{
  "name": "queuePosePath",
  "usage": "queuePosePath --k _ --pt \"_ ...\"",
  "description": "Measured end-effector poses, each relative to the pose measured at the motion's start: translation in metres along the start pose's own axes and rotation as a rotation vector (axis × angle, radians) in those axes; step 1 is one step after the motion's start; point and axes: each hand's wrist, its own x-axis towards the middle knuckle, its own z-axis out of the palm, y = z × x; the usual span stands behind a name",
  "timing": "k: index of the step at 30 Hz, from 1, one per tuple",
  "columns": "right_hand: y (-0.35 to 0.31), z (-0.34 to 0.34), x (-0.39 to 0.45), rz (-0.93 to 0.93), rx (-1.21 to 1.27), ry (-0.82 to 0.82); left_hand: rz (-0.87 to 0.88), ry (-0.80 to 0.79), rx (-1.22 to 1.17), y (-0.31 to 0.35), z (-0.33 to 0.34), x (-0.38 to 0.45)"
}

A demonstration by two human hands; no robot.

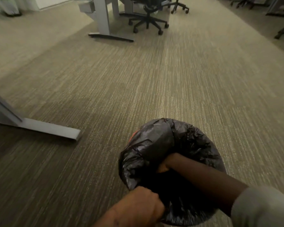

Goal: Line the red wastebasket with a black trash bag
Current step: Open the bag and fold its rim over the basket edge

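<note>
- the thin, crinkled black plastic trash bag (156,145) sits low and right of centre in the head view, draped over the round red wastebasket (132,134); only a small sliver of red shows at the far-left rim, the rest is covered in black film
- the left hand (144,204) is clenched in a fist on the near edge of the bag, gripping a bunch of film at the rim
- the right hand (164,163) reaches down into the bag's mouth; only the wrist and part of the hand show, so i cannot tell how its fingers are set; a grey sleeve (261,208) covers the forearm near the lower right corner
- the basket stands on striped grey-green carpet (138,79); a grey metal desk foot (47,128) lies well apart to the left, and a black wheeled office chair (147,22) stands far behind
- judged from the wrinkles and sheen, the bag is light, limp and slippery, and likely to slide back in unless held by the hem; the basket looks light enough to shift under a hard tug
- best hold: pinch the folded hem at the rim, and press the film down inside
</note>
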Motion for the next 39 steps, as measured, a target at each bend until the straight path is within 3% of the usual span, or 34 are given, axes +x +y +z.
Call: queuePosePath --k 3,6,9,11,14,16,19,20,22,25,26,27,30,31,33,35,37,39 --pt "0.0 -0.02 -0.031 -0.031 0.045 -0.013 0.0 0.219 -0.026 -0.013 -0.023 -0.005" --pt "0.005 -0.023 -0.079 -0.078 0.094 0.141 -0.168 0.502 0.007 -0.027 -0.048 0.014" --pt "0.001 0.004 -0.12 -0.13 0.04 0.372 -0.458 0.444 0.115 -0.04 -0.053 0.046" --pt "-0.002 0.026 -0.133 -0.179 0.116 0.414 -0.63 0.437 0.076 -0.053 -0.05 0.06" --pt "0.001 0.048 -0.132 -0.096 0.209 0.206 -0.756 0.551 -0.028 -0.078 -0.046 0.069" --pt "0.002 0.051 -0.124 0.009 0.178 -0.002 -0.78 0.66 -0.275 -0.096 -0.048 0.068" --pt "-0.005 0.047 -0.118 0.033 0.159 -0.092 -0.732 0.611 -0.641 -0.118 -0.052 0.064" --pt "-0.005 0.043 -0.119 0.028 0.181 -0.029 -0.72 0.581 -0.696 -0.121 -0.053 0.061" --pt "-0.002 0.037 -0.13 -0.007 0.204 0.261 -0.71 0.58 -0.742 -0.121 -0.052 0.052" --pt "0.012 0.041 -0.147 0.004 0.232 0.88 -0.731 0.787 -0.576 -0.112 -0.05 0.033" --pt "0.018 0.043 -0.152 0.087 0.2 0.995 -0.721 0.874 -0.467 -0.107 -0.05 0.027" --pt "0.024 0.046 -0.157 0.201 0.192 0.998 -0.7 0.935 -0.375 -0.101 -0.051 0.022" --pt "0.04 0.053 -0.166 0.36 0.225 0.683 -0.706 0.935 -0.317 -0.085 -0.049 0.012" --pt "0.044 0.057 -0.168 0.33 0.248 0.687 -0.74 0.929 -0.364 -0.082 -0.047 0.008" --pt "0.047 0.061 -0.179 0.325 0.413 0.909 -0.81 0.941 -0.508 -0.082 -0.04 -0.002" --pt "0.053 0.069 -0.19 0.44 0.643 1.109 -0.861 0.922 -0.664 -0.085 -0.033 -0.013" --pt "0.06 0.078 -0.199 0.522 0.889 1.08 -0.895 0.852 -0.698 -0.085 -0.023 -0.024" --pt "0.067 0.082 -0.203 0.463 1.234 0.955 -0.925 0.76 -0.695 -0.081 -0.014 -0.029"
